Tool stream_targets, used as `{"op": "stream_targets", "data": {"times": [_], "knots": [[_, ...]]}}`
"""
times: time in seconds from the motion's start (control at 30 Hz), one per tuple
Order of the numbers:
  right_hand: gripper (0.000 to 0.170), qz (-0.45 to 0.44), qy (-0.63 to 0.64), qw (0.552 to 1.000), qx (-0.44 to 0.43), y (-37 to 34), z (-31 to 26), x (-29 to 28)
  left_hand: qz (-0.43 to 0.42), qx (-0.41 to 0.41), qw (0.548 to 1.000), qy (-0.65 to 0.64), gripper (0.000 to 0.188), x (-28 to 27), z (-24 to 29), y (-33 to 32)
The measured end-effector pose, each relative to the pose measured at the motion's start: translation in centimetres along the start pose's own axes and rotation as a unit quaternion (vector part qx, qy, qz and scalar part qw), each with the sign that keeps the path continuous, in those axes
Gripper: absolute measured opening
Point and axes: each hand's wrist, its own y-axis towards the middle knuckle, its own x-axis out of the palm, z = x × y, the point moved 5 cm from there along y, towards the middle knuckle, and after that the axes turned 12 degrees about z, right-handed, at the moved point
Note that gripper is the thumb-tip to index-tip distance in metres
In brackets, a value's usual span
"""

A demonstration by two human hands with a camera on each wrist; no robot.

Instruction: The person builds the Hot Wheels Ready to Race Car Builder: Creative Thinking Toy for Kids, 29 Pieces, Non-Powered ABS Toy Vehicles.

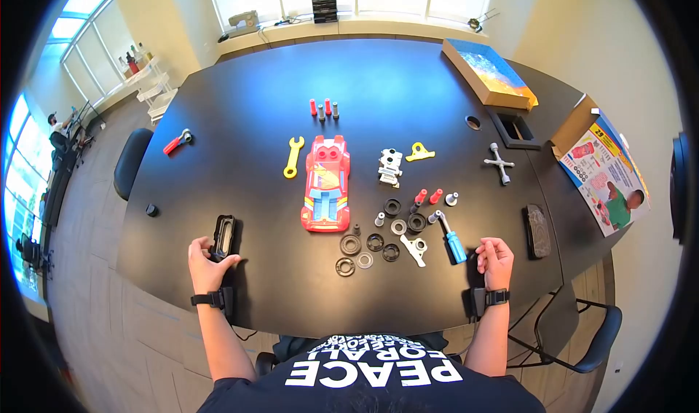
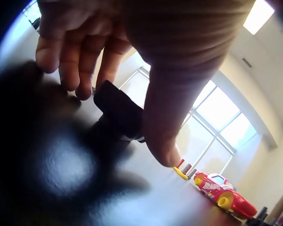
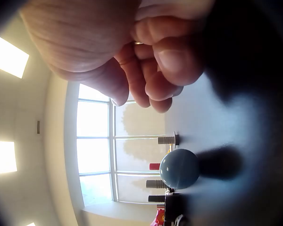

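Observation:
My left hand (image 1: 207, 264) is at the left of the table, its thumb and fingers around the near end of a black oblong case (image 1: 227, 227). From the left wrist, the dark case (image 2: 118, 110) shows between thumb and fingers. Loosely curled, my right hand (image 1: 495, 262) holds nothing near the table's front edge. Closest to it lies a blue-handled screwdriver (image 1: 456, 247), its round handle end (image 3: 179, 168) facing the right wrist camera. A red toy car (image 1: 328, 183) sits mid-table between the hands. Right of the right hand lies another black oblong case (image 1: 538, 232).
Several toy wheels (image 1: 350, 245), red and grey bolts (image 1: 421, 196) and a white part (image 1: 413, 251) lie right of the car. Around them are a yellow wrench (image 1: 293, 158), grey engine piece (image 1: 390, 167), cross wrench (image 1: 499, 164), red-handled tool (image 1: 178, 142) and open boxes (image 1: 604, 172).

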Motion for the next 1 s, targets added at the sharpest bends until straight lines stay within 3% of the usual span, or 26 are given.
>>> {"op": "stream_targets", "data": {"times": [0.07,0.1,0.13,0.2,0.27,0.4,0.47,0.53,0.7,0.77,0.9,1.0], "knots": [[0.018,0.001,0.008,1.0,-0.001,-0.1,0.0,-0.1,0.148,0.128,0.979,0.064,0.106,-1.2,2.3,-1.2],[0.018,-0.003,0.009,1.0,0.002,-0.1,0.0,0.0,0.134,0.127,0.981,0.063,0.118,-1.5,3.2,-1.4],[0.019,-0.007,0.008,1.0,0.005,-0.1,-0.1,0.1,0.135,0.129,0.981,0.062,0.118,-1.7,4.6,-1.8],[0.019,-0.011,0.003,1.0,0.005,0.1,-0.3,0.3,0.135,0.221,0.966,-0.019,0.112,-1.3,8.6,-3.2],[0.018,-0.015,-0.005,1.0,0.008,0.2,-0.3,0.3,0.07,0.261,0.96,-0.065,0.113,0.1,11.9,-4.4],[0.018,-0.011,-0.013,1.0,0.013,0.2,-0.6,0.6,-0.041,0.261,0.957,-0.117,0.12,3.1,17.4,-4.3],[0.017,-0.005,-0.016,1.0,0.017,0.2,-0.6,0.5,-0.05,0.288,0.945,-0.147,0.121,5.2,19.4,-3.0],[0.017,-0.008,-0.001,1.0,0.011,0.2,-0.5,0.4,-0.077,0.262,0.95,-0.153,0.124,7.6,21.3,-1.6],[0.017,0.001,-0.001,1.0,0.004,0.2,-0.2,0.3,-0.145,0.23,0.962,-0.003,0.139,13.0,26.3,0.6],[0.017,0.003,0.0,1.0,0.009,0.2,-0.3,0.4,-0.16,0.228,0.956,0.097,0.15,15.1,27.0,0.4],[0.018,0.006,-0.001,1.0,0.007,0.2,-0.4,0.4,-0.176,0.21,0.937,0.217,0.154,17.4,27.4,-0.7],[0.019,0.007,-0.009,1.0,0.007,0.3,-0.4,0.4,-0.207,0.21,0.931,0.213,0.154,16.5,27.6,-1.0]]}}
